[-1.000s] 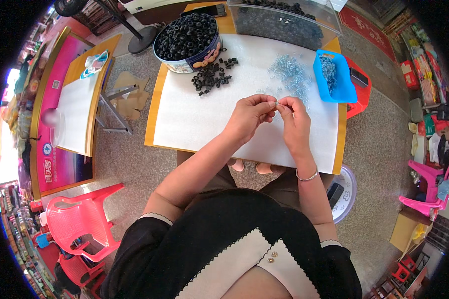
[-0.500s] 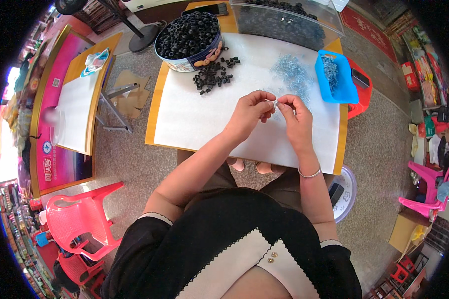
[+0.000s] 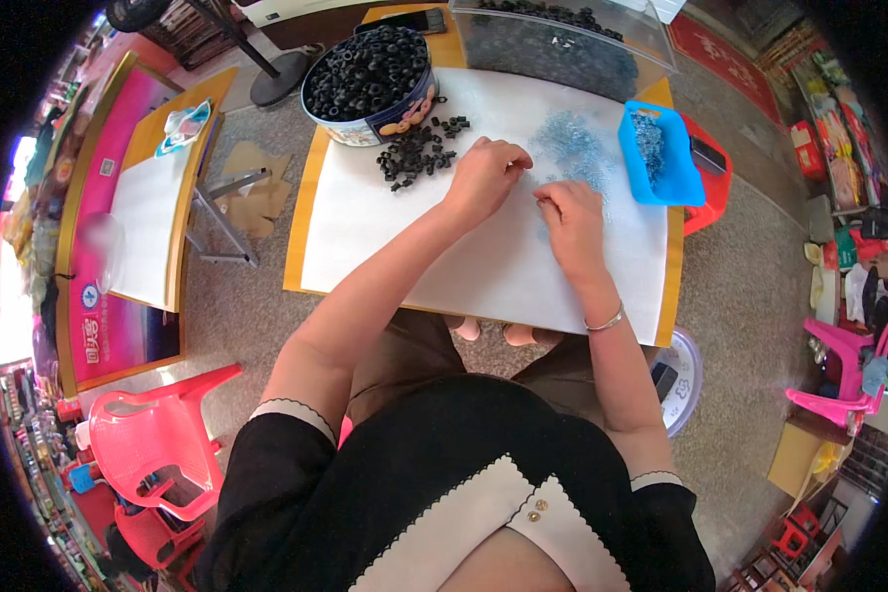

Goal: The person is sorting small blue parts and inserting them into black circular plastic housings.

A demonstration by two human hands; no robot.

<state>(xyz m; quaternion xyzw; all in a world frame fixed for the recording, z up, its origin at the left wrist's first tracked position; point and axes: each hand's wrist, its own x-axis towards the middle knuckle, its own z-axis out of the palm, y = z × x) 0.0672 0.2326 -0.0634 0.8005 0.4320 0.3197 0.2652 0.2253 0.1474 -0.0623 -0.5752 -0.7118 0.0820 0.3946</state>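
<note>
Over the white-topped table, my left hand (image 3: 487, 180) is in front of the loose small black hollow pieces (image 3: 416, 155), with thumb and fingers pinched together. My right hand (image 3: 572, 219) is a little nearer to me, also in a pinch, below the scattered small clear bluish pieces (image 3: 570, 141). Anything between either set of fingertips is too small to make out. The two hands are apart. A round tin (image 3: 385, 126) heaped with the black pieces stands at the far left of the table.
A clear plastic bin (image 3: 533, 61) of black pieces lies along the far edge. On the right, a blue tray (image 3: 683, 173) holds clear pieces, beside a red container (image 3: 703, 215). A dark phone (image 3: 414, 20) lies at the back. A pink chair (image 3: 158, 444) stands to my left.
My hands were together at the fingertips and have parted. My left hand has moved away from me toward the black pieces; my right has shifted slightly left.
</note>
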